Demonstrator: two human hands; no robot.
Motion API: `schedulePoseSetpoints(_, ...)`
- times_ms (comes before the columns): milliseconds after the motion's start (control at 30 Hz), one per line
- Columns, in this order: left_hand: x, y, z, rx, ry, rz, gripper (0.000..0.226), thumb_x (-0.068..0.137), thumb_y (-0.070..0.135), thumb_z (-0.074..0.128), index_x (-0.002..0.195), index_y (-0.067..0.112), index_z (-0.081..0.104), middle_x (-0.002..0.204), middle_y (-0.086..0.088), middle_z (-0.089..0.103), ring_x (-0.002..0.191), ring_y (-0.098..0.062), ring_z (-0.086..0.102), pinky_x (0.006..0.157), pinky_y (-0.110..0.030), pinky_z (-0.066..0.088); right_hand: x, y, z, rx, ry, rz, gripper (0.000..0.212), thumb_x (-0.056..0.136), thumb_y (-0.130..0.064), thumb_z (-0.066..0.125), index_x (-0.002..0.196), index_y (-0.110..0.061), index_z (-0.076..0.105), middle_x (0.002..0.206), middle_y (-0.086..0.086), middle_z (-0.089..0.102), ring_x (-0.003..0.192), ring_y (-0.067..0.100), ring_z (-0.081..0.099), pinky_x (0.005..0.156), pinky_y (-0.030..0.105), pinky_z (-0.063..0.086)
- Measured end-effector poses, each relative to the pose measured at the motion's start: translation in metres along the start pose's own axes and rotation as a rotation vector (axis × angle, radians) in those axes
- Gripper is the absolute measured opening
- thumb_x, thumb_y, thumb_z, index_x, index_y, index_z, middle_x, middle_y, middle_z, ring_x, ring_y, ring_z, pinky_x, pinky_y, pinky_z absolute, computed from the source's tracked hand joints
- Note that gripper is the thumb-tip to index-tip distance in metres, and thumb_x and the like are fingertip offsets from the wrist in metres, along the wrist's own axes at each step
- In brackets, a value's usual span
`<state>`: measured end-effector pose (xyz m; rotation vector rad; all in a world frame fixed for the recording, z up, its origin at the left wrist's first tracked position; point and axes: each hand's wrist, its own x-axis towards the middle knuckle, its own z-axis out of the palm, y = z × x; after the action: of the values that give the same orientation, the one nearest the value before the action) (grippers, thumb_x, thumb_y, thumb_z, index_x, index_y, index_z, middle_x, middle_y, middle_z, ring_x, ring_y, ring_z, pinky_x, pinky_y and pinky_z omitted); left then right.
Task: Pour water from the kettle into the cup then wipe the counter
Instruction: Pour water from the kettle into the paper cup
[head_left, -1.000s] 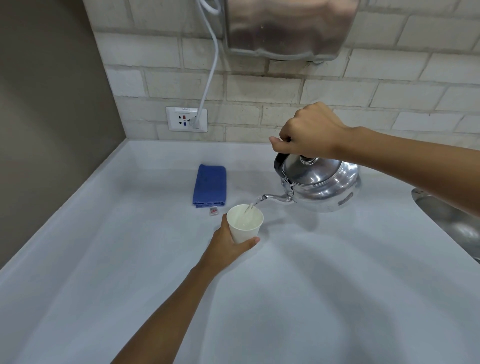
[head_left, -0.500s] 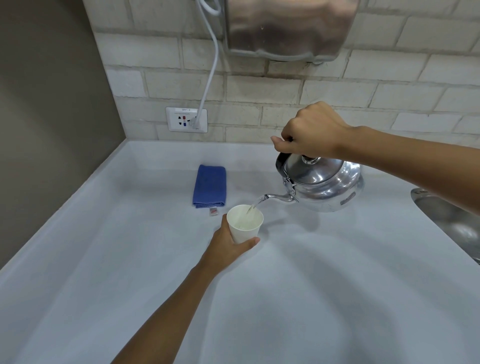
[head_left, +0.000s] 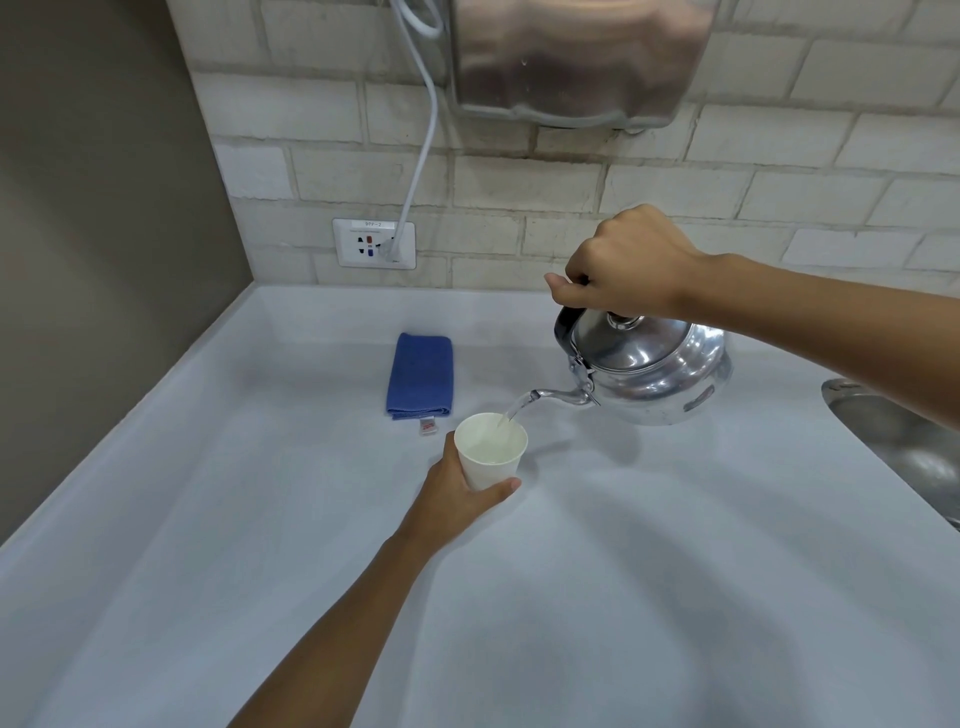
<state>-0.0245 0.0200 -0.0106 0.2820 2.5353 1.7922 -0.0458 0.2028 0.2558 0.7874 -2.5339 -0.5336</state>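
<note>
The right hand (head_left: 626, 265) has its fingers (head_left: 582, 280) curled tight round the black handle of the steel kettle (head_left: 649, 369), tipped left above the worktop (head_left: 623, 597). Water (head_left: 514, 410) streams from its spout into the white cup (head_left: 491, 449), gripped round its side by the left hand (head_left: 452, 499). A folded blue cloth (head_left: 420, 375) lies just beyond the cup, to the left, near the far wall.

Legible text — one item only: a small white label strip at the top of the wall socket plate (head_left: 374, 243) reads "9PP-2". The blue cloth (head_left: 420, 375) carries a small tag (head_left: 427, 426) with red print — too small to read.
</note>
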Motion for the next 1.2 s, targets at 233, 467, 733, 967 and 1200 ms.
schedulePoseSetpoints(233,0.0007,-0.0007,0.0005,0.009,-0.006,-0.004,0.087,0.059,0.058,0.076,0.129,0.033,0.031,0.127,0.009,0.050,0.113,-0.012,0.049,0.087,-0.023,0.044,-0.0004,0.0002,0.0008,-0.002,0.003,-0.001,0.055,0.092,-0.033,0.038,0.044,-0.012,0.023,0.040,0.006,0.024,0.048,0.030,0.032,0.053,0.032,0.028)
schedulePoseSetpoints(467,0.0005,0.0008,0.0003,0.008,-0.004,-0.001,0.085,0.057,0.060,0.075,0.125,0.036,0.031,0.126,0.009,0.050,0.111,-0.012,0.049,0.086,-0.022,0.044,0.0000,0.0011,0.0012,-0.008,0.008,-0.013,0.055,0.092,-0.033,0.039,0.044,-0.012,0.024,0.039,0.004,0.022,0.046,0.028,0.028,0.051,0.030,0.025)
schedulePoseSetpoints(733,0.0005,0.0012,0.0003,0.009,0.001,0.003,0.084,0.061,0.054,0.077,0.128,0.033,0.032,0.126,0.009,0.050,0.111,-0.011,0.050,0.086,-0.022,0.043,-0.0003,0.0024,0.0006,-0.017,0.012,-0.021,0.055,0.092,-0.033,0.038,0.044,-0.013,0.022,0.039,0.004,0.021,0.045,0.026,0.026,0.049,0.028,0.021)
schedulePoseSetpoints(967,-0.0007,0.0022,0.0003,-0.002,0.003,0.008,0.080,0.060,0.054,0.077,0.124,0.037,0.032,0.122,0.012,0.050,0.110,-0.010,0.050,0.083,-0.018,0.042,-0.0007,0.0021,0.0004,-0.020,0.010,-0.026,0.055,0.092,-0.032,0.038,0.044,-0.012,0.023,0.039,0.004,0.022,0.045,0.026,0.028,0.050,0.028,0.023)
schedulePoseSetpoints(1200,0.0000,0.0016,0.0002,0.005,-0.003,0.001,0.085,0.060,0.056,0.076,0.128,0.033,0.032,0.127,0.008,0.051,0.111,-0.012,0.050,0.086,-0.022,0.044,-0.0001,0.0021,0.0010,-0.021,0.006,-0.022,0.054,0.092,-0.032,0.038,0.044,-0.012,0.024,0.039,0.004,0.021,0.045,0.027,0.027,0.050,0.030,0.024)
